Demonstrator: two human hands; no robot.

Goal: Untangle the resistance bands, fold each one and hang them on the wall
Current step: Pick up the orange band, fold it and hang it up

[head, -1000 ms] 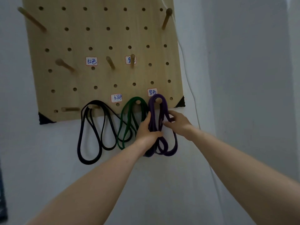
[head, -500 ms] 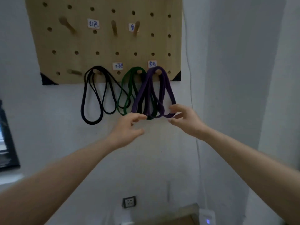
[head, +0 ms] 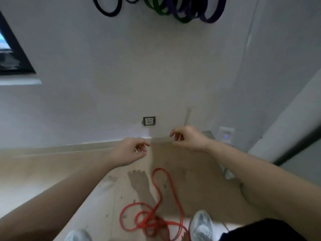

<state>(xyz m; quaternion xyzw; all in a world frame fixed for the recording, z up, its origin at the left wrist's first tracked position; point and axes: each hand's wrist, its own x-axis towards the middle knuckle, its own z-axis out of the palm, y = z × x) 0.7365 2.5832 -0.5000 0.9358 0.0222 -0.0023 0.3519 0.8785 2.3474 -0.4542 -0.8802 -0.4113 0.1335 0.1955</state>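
Both hands are empty, fingers loosely curled: left hand point(head: 130, 151) and right hand point(head: 189, 140) hover out front. The red band point(head: 151, 221) lies tangled on the floor between the shoes point(head: 201, 226) — its long loop runs toward the wall, right below the gap between the hands, so I'd say either can reach it.

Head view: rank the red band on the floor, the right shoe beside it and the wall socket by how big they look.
1. red band, largest
2. right shoe, though it is nearer the camera
3. wall socket, smallest
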